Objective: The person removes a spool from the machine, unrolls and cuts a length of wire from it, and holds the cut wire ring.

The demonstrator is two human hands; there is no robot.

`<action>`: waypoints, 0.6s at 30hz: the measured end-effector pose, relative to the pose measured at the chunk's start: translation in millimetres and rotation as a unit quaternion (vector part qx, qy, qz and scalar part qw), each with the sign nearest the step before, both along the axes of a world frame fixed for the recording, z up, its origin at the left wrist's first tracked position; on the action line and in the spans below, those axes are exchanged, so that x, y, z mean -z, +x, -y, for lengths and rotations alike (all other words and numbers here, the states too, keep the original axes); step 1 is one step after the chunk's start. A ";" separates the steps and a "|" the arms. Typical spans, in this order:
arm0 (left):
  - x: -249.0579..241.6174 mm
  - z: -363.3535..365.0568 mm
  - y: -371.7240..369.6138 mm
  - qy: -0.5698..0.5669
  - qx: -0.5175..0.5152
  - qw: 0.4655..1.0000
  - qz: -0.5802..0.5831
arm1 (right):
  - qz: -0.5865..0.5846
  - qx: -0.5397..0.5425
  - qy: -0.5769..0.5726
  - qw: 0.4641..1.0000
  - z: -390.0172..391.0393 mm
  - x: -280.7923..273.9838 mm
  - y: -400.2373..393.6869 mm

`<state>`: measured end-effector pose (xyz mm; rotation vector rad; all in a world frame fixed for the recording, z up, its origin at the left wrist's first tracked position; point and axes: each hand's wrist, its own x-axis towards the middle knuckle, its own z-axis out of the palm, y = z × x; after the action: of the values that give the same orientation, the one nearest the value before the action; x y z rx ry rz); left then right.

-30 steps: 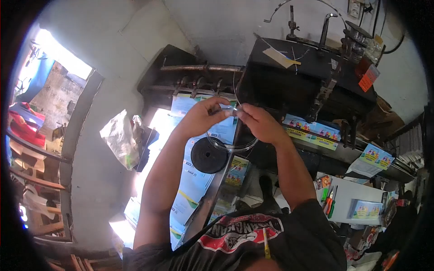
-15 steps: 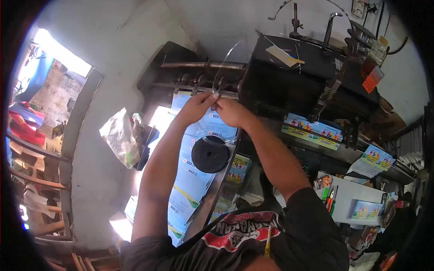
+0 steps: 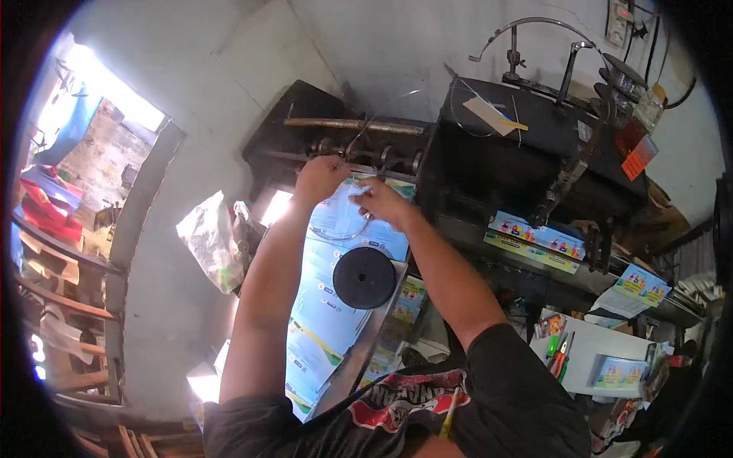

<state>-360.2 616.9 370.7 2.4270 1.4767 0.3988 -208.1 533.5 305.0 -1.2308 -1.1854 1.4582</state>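
Observation:
A thin, clear, bendy strip (image 3: 382, 109) arches above my left hand (image 3: 321, 179), whose fingers are closed on it near the machine's rollers. Lower down, the strip loops over the blue printed sheets (image 3: 328, 263) and ends by my right hand (image 3: 383, 204). The right thumb and fingers are curled in a pinch over the sheets; what lies between the fingertips is too small to make out. A black round disc (image 3: 364, 278) with a small centre hole rests on the sheets, below both hands.
A dark machine with a metal bar (image 3: 359, 125) and rollers (image 3: 388, 158) stands ahead. To the right are a black machine housing (image 3: 489, 114), a curved metal rod (image 3: 534, 24) and wire spools (image 3: 622, 76). A crumpled plastic bag (image 3: 212, 240) is at left; pliers (image 3: 563, 355) lie at right.
My hands were together on the strip; now they are apart, the right hand lower and nearer me. The strip's upper end leans further right. The view has shifted slightly.

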 end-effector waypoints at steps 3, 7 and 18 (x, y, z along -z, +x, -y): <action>-1.3 -1.2 -8.5 -0.013 -0.030 0.999 -0.037 | -0.004 -0.066 0.000 0.998 18.6 33.4 -1.4; -4.8 -4.8 -23.6 -0.009 -0.045 0.992 -0.115 | 0.136 -0.028 0.109 0.984 52.3 64.3 8.1; -3.7 4.5 -84.5 -0.196 0.055 0.977 -0.066 | 0.233 0.081 0.280 0.928 119.4 36.3 -34.4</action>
<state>-444.8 612.5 374.3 2.2341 1.3133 -0.0752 -242.5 414.0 268.7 -1.2517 -1.6263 0.6348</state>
